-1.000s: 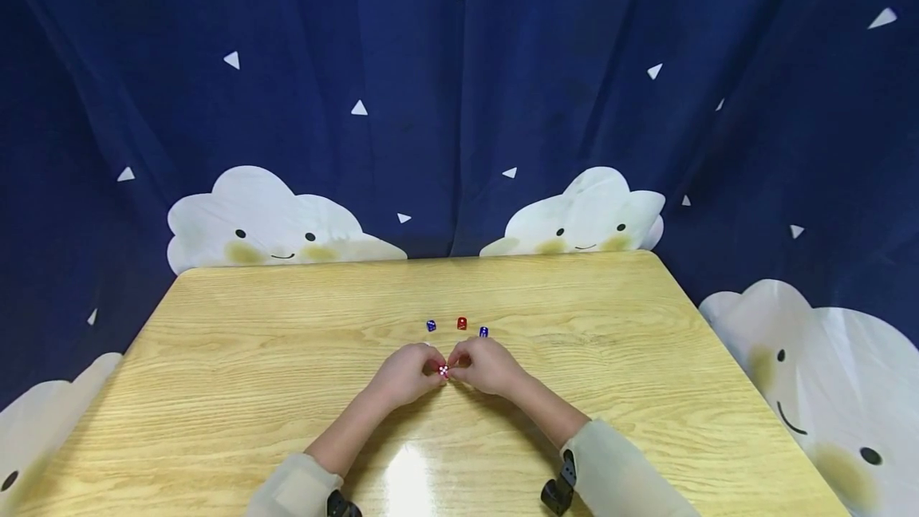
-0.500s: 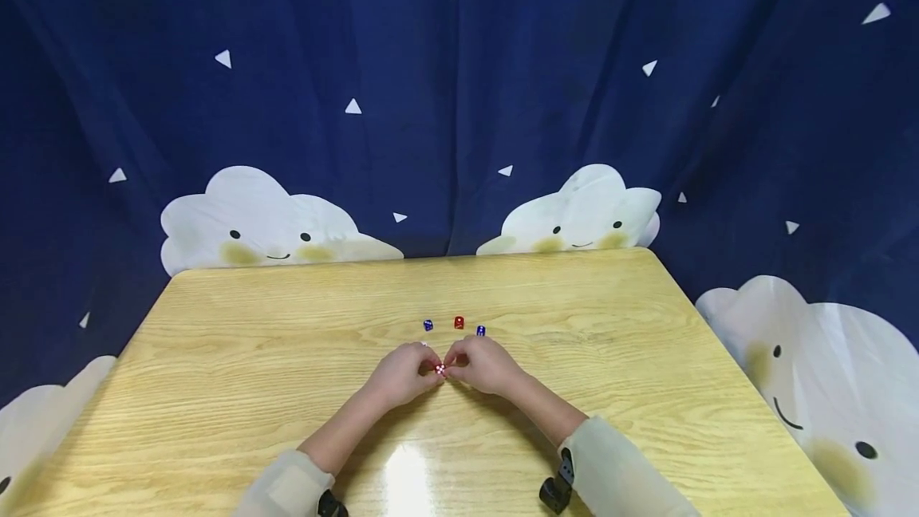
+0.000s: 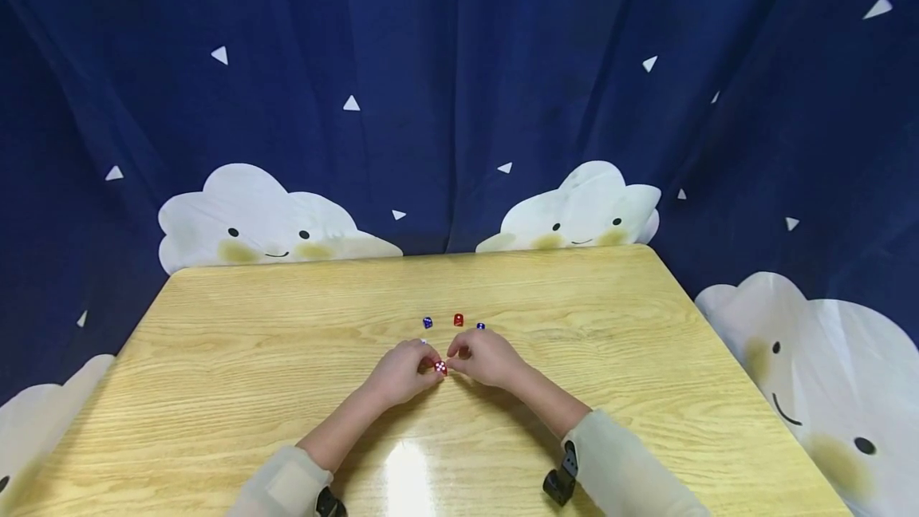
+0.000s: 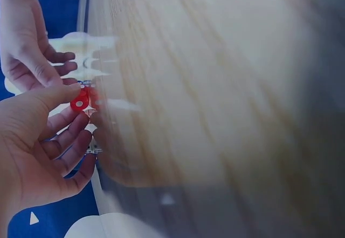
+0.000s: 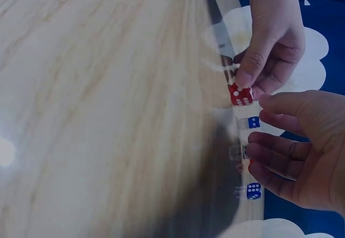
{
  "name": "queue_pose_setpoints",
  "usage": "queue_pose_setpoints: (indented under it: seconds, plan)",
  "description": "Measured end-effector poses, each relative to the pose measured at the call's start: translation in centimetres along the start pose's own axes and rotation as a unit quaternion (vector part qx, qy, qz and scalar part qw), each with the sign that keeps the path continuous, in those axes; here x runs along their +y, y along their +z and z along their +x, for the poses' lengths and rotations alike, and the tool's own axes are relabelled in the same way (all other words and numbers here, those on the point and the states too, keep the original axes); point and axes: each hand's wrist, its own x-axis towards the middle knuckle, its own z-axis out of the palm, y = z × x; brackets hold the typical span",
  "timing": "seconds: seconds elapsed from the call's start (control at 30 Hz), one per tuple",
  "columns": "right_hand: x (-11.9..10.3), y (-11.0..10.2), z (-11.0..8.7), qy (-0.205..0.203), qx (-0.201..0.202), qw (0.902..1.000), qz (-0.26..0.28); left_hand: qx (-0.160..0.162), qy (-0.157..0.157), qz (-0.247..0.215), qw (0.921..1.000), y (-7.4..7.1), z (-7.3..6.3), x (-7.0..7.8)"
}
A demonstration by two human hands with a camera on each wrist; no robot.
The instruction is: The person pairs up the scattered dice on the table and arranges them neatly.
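Note:
Low over the table, my left hand (image 3: 402, 373) pinches a red die (image 3: 441, 368) with white pips between thumb and fingers. The right wrist view shows this red die (image 5: 241, 96) under the left thumb. My right hand (image 3: 487, 359) is just right of it, fingers loosely bent, and a small gap parts its thumb from the die. Farther back stand a blue die (image 3: 427, 323), another red die (image 3: 459, 320) and a second blue die (image 3: 481, 326), the last partly behind the right hand. A white die (image 3: 424, 341) is mostly hidden behind the left hand.
The dice stand on a light wooden table (image 3: 287, 325) with a glossy top. A dark blue curtain (image 3: 402, 62) with white clouds and triangles hangs behind and at the sides. Black wrist cameras sit at both sleeves.
The right hand's fingers have come off the red die and drawn slightly right and away. The left hand still holds it, and more red shows. The view shifted slightly.

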Motion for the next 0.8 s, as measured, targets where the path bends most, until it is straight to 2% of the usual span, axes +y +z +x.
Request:
queue_pose_setpoints:
  seconds: [0.3, 0.5, 0.8]
  plan:
    - [0.4, -1.4, 0.7, 0.022, 0.041, 0.9989, -0.011, -0.003, 0.003, 0.004, 1.0, 0.1, 0.0, -0.2]
    - [1.2, -2.1, 1.8, 0.053, 0.063, 0.9966, -0.008, -0.004, 0.001, 0.011, 0.9999, 0.0, -0.1, -0.1]
    - [2.4, -2.6, 2.7, 0.068, 0.09, 0.9936, -0.006, -0.005, 0.007, 0.021, 0.9997, 0.1, -0.2, -0.2]
